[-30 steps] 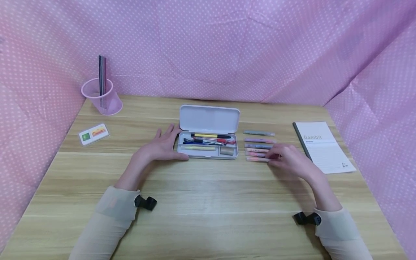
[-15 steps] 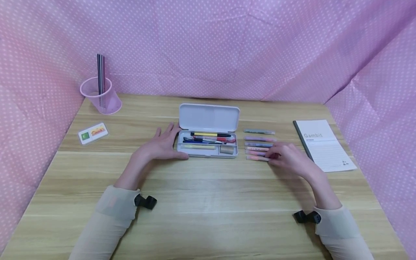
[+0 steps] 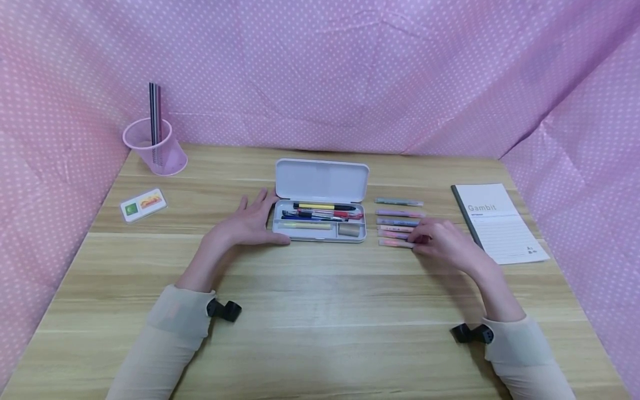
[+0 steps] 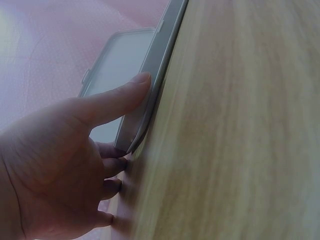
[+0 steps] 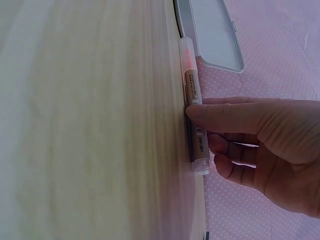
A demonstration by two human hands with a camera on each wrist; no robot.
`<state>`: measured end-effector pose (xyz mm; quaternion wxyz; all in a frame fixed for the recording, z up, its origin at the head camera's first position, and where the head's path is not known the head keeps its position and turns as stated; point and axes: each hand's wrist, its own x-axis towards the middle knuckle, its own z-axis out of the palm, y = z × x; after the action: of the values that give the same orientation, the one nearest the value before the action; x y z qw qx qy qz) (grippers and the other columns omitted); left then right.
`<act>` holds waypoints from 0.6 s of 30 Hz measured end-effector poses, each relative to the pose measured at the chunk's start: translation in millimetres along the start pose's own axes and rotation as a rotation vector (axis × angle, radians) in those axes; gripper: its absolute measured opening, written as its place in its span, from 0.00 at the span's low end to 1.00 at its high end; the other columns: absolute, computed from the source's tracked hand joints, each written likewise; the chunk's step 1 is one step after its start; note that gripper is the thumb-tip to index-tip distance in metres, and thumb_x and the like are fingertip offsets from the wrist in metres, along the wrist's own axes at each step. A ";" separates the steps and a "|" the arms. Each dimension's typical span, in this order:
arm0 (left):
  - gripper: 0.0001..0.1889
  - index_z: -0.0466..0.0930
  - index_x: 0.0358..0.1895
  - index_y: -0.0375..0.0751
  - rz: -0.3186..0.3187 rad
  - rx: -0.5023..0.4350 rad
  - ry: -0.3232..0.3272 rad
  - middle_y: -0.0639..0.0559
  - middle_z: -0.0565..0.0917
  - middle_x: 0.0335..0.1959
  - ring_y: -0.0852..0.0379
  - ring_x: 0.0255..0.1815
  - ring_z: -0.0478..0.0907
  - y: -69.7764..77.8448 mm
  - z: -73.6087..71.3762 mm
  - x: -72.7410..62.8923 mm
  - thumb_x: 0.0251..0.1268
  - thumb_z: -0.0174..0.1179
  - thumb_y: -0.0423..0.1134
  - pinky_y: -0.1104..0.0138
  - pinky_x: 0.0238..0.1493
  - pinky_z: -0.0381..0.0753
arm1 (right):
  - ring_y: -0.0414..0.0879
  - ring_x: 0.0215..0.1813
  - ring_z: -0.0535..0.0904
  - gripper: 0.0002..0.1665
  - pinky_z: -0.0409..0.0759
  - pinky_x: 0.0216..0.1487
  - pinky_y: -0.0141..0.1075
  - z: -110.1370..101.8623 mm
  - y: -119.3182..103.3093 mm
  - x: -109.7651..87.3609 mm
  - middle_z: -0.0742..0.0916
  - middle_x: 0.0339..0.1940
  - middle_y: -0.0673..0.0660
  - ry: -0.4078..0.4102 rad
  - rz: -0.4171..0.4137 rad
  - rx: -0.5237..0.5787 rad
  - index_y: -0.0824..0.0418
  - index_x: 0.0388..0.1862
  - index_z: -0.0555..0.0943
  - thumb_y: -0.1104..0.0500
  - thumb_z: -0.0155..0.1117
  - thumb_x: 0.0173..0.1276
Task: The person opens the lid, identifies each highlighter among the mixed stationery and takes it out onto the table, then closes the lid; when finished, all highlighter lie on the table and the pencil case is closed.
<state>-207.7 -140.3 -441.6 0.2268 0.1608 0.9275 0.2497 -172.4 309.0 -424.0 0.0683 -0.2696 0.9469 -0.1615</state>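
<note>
A white pencil case (image 3: 320, 241) stands with its lid (image 3: 322, 180) raised. My left hand (image 3: 248, 224) holds its left end, thumb along the front wall and fingers at the left side and back corner. Inside lie several pens (image 3: 325, 214), a pale yellow highlighter (image 3: 306, 226) and a grey-brown block (image 3: 348, 230). Right of the case, several highlighters lie in a column, a grey-green one (image 3: 399, 202) farthest back. My right hand (image 3: 445, 242) is at the near end of this column. In the right wrist view, its thumb and fingers pinch the nearest, orange-pink highlighter (image 5: 196, 135).
A pink mesh cup (image 3: 162, 153) with dark sticks (image 3: 155, 114) stands at the back left. In front of it lies a white card-like pack (image 3: 143, 205) with coloured pictures. A notebook (image 3: 500, 225) lies on the right. Pink dotted cloth (image 3: 320, 72) hangs behind the table.
The head view has shifted very slightly. Both hands, the pencil case and the highlighters keep the same positions.
</note>
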 end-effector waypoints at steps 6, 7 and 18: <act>0.64 0.37 0.84 0.50 0.003 0.002 -0.001 0.35 0.39 0.86 0.39 0.88 0.32 0.2 -0.5 0.3 0.55 0.71 0.67 0.39 0.85 0.26 | 0.44 0.43 0.86 0.10 0.85 0.45 0.45 -0.1 -0.3 0.3 0.90 0.39 0.50 0.004 0.000 0.001 0.54 0.38 0.90 0.66 0.78 0.59; 0.64 0.37 0.85 0.50 0.003 0.002 -0.001 0.35 0.39 0.86 0.40 0.88 0.32 0.3 -0.5 0.2 0.55 0.71 0.67 0.39 0.85 0.26 | 0.44 0.43 0.86 0.10 0.85 0.45 0.45 -0.2 -0.5 0.4 0.90 0.39 0.50 0.005 0.000 0.000 0.54 0.38 0.90 0.66 0.78 0.59; 0.64 0.37 0.85 0.50 0.008 -0.005 0.005 0.35 0.39 0.86 0.39 0.88 0.32 1.0 -0.3 -0.1 0.55 0.70 0.67 0.38 0.85 0.26 | 0.45 0.44 0.87 0.11 0.85 0.46 0.46 0.5 1.2 0.7 0.91 0.39 0.49 0.011 -0.002 -0.004 0.53 0.38 0.89 0.66 0.78 0.59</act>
<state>-207.6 -139.6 -440.7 0.2236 0.1635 0.9268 0.2536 -173.5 309.5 -424.9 0.0626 -0.2696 0.9473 -0.1612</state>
